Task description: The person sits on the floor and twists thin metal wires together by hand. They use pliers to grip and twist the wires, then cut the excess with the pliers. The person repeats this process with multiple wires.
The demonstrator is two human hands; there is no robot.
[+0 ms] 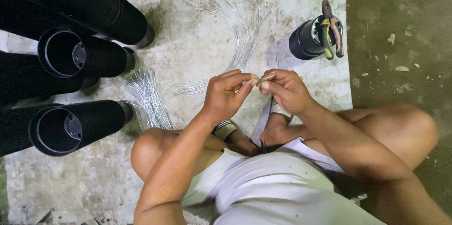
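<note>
A thin silvery wire point(267, 76) is pinched between the fingertips of both hands, held just above the concrete floor point(197, 32). The left hand point(226, 95) has its grip closed on the wire's near end, thumb against forefinger; the right hand point(285, 90) has its grip closed on the same wire, touching the left at the fingertips. Just beyond the two grips, loose curved wires point(238, 36) fan across the floor, and to the left of the left grip lies a bundle of short straight wires point(148, 95). Further left are stacked black ribbed tubes point(89, 121). Beyond the right grip stands a black cylinder point(306, 41) with pliers point(332, 27) resting on top.
</note>
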